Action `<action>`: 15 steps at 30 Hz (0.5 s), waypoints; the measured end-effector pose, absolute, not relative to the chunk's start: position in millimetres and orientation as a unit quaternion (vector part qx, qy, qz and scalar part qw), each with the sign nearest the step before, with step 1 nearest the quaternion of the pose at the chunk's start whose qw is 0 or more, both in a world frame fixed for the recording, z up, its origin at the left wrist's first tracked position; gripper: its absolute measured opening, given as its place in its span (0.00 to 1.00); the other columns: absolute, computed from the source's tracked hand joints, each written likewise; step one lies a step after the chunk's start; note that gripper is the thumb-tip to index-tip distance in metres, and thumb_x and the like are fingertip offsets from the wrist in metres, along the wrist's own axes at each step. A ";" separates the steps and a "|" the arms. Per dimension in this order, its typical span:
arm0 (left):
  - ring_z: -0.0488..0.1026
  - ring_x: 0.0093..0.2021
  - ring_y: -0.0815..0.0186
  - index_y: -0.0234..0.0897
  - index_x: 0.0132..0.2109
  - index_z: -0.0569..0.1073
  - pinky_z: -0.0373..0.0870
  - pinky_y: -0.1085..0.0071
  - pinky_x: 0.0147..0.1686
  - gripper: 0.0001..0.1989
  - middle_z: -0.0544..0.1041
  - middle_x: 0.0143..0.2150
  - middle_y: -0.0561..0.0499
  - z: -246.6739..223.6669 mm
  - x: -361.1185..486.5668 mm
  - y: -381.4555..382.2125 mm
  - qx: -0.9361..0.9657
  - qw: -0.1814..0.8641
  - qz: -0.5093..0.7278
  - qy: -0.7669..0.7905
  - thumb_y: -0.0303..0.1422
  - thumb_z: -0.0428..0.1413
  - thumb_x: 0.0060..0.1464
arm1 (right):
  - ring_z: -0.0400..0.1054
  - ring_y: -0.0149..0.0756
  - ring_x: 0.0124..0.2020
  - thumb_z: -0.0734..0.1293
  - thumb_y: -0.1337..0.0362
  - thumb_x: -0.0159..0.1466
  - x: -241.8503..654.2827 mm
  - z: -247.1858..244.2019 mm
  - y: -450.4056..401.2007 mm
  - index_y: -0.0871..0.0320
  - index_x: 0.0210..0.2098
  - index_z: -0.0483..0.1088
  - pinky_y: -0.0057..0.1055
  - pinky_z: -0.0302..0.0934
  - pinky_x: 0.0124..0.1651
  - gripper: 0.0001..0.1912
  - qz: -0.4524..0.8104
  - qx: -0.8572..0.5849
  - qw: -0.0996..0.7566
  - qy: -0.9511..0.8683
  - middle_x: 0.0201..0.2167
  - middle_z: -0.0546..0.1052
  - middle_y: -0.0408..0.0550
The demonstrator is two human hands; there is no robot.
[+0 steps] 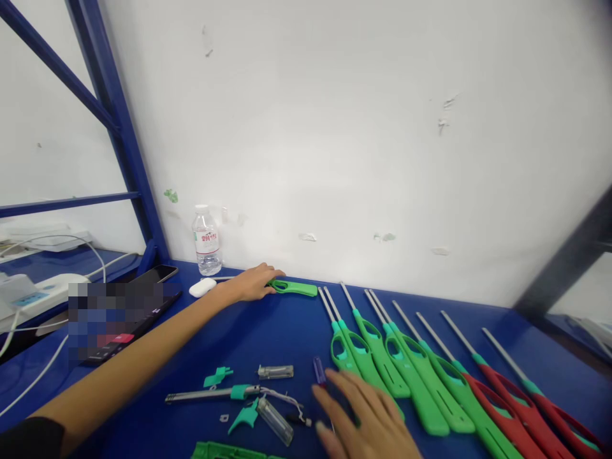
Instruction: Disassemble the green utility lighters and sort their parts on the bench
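Observation:
At the back of the table, my left hand (252, 284) is closed around the middle of a green gas lighter (299, 289), the long-nosed kind. Its handle points right and its rod emerges to the left behind my fingers. My right hand (366, 417) is low in the view, slightly blurred, fingers stretched out. Beside its fingertips lies a screwdriver (319, 370) with a clear purple and red handle, partly hidden by the hand. Left of it are parts of an opened lighter: a metal nozzle tube (201, 395) with wires, clear fuel tanks (275, 422), a teal trigger (245, 417) and a green shell (229, 451).
Several green lighters (415, 382) and red lighters (530, 408) lie in a slanted row at right. A water bottle (207, 245) stands by the wall, near a white earbud case (203, 287). Phones, a power strip (57, 290) and cables lie at left, beside a blue metal frame (119, 140).

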State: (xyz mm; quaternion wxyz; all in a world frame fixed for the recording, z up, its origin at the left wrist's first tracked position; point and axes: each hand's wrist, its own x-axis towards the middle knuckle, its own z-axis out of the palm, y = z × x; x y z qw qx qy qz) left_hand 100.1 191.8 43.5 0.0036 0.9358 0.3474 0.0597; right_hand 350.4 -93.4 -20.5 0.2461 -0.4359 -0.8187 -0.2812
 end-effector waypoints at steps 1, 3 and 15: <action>0.75 0.56 0.56 0.38 0.62 0.70 0.76 0.51 0.54 0.21 0.75 0.59 0.44 43.5 100.2 192.5 0.937 0.006 0.060 0.343 0.40 0.59 0.66 | 0.78 0.46 0.54 0.64 0.53 0.74 359.5 -14.8 -88.0 0.45 0.59 0.75 0.36 0.78 0.47 0.17 -0.276 -0.459 0.210 -0.818 0.59 0.79 0.44; 0.75 0.56 0.56 0.38 0.61 0.71 0.76 0.51 0.55 0.20 0.75 0.59 0.44 43.0 101.2 193.9 0.940 0.008 0.063 0.335 0.40 0.59 0.66 | 0.75 0.53 0.58 0.63 0.55 0.74 372.0 -5.4 -78.9 0.48 0.61 0.75 0.44 0.79 0.48 0.19 -0.274 -0.478 0.156 -0.820 0.62 0.76 0.50; 0.76 0.54 0.57 0.38 0.61 0.71 0.77 0.53 0.53 0.20 0.75 0.58 0.44 34.2 124.3 191.0 0.942 -0.010 0.077 0.327 0.40 0.59 0.66 | 0.74 0.55 0.59 0.54 0.55 0.77 404.8 -19.1 -74.8 0.45 0.65 0.72 0.51 0.79 0.47 0.23 -0.272 -0.543 0.135 -0.783 0.65 0.72 0.52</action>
